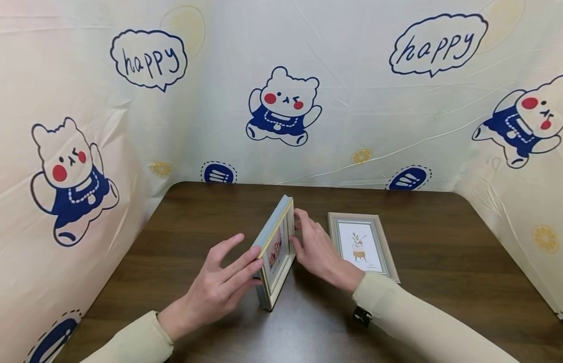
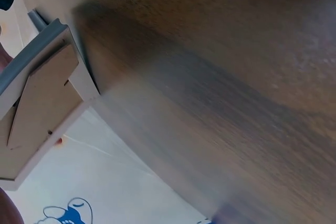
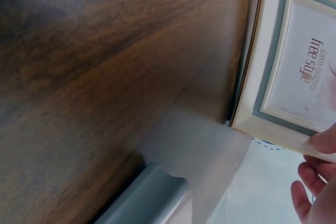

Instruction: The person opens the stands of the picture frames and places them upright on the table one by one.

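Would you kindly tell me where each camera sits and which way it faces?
Head: worn there, facing forward and down at the standing picture frame; left hand, right hand and sleeves show.
Left wrist: worn there, facing the frame's brown backing; slivers of skin show.
Right wrist: worn there, facing the frame's front; thumb and fingers show.
Both wrist views share this frame, from opposite sides.

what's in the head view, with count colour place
table: one, dark brown, centre
cloth: one, pale, around table
tilted picture frame: one, cream and grey-blue, mid table
flat picture frame: one, beige, table's right
printed bears: three, white and blue, cloth
speech bubbles: two, blue outlines, upper cloth
fruit slices: five, yellow, cloth
badges: four, blue, lower cloth
sleeves: two, pale green, bottom
strap: one, black, right sleeve's end
left hand: one, tilted frame's near edge
right hand: one, far edge
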Demonstrator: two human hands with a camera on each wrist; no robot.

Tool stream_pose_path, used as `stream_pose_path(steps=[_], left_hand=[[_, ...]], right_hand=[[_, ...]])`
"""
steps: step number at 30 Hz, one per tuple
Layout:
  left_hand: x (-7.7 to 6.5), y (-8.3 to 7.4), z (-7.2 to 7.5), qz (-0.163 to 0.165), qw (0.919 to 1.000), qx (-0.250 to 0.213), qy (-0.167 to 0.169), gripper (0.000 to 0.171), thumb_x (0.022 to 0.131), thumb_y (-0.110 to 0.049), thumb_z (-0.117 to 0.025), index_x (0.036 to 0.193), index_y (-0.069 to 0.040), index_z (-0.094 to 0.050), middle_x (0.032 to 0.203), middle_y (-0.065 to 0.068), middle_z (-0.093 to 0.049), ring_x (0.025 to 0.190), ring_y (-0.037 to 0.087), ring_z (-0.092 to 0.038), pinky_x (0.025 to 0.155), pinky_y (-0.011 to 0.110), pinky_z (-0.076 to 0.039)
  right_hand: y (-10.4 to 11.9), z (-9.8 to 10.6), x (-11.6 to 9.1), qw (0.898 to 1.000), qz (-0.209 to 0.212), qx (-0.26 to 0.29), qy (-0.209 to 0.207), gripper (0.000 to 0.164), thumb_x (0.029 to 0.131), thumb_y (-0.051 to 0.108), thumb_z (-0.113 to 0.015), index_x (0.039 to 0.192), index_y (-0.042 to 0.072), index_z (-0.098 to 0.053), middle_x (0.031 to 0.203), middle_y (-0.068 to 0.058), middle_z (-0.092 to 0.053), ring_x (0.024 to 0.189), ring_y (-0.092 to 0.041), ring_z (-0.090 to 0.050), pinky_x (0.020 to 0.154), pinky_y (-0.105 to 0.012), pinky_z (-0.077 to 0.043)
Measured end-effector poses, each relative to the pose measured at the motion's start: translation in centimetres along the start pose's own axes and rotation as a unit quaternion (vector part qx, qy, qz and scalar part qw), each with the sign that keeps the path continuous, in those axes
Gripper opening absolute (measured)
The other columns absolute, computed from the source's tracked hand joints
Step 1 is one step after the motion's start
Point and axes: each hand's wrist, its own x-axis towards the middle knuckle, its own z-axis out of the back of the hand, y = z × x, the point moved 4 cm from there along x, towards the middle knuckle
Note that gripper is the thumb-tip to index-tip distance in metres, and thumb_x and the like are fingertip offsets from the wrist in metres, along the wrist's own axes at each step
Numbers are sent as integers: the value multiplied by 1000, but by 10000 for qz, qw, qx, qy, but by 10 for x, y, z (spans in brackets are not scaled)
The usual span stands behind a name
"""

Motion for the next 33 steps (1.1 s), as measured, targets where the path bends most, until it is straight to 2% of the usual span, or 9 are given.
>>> stream_pose_path(steps=[5, 10, 15, 33], left_hand=[[5, -5, -3, -295, 9995, 37, -108, 28, 107, -23, -65, 124, -3, -75, 132, 15, -71, 121, 52, -57, 101, 51, -49], [10, -10, -8, -429, 9991, -28, -38, 26, 107, -22, -65, 123, -4, -76, 131, 14, -72, 120, 51, -58, 89, 53, -52], [13, -12, -11, -516, 9986, -96, 83, 26, 107, -21, -64, 124, -5, -76, 130, 13, -72, 119, 51, -58, 89, 53, -52], [26, -21, -15, -704, 9974, -100, 128, 24, 108, -11, -58, 124, -4, -75, 129, 14, -73, 118, 52, -59, 91, 53, -52]], right_hand=[[1, 1, 2, 10000, 64, -42, -16, 59, 95, -4, -72, 144, 3, -42, 116, -19, -72, 107, -35, -71, 86, -51, -57], [2, 1, 5, 9998, 122, -180, -18, 59, 95, -2, -73, 144, 3, -42, 115, -16, -72, 105, -31, -70, 88, -51, -55], [1, 1, 7, 9997, 135, -223, 20, 59, 95, -1, -73, 145, 4, -42, 115, -16, -72, 104, -31, -70, 92, -52, -54], [0, -1, 10, 9995, 173, -141, 231, 60, 93, -6, -72, 145, 1, -42, 114, -18, -70, 96, -29, -70, 82, -45, -57]])
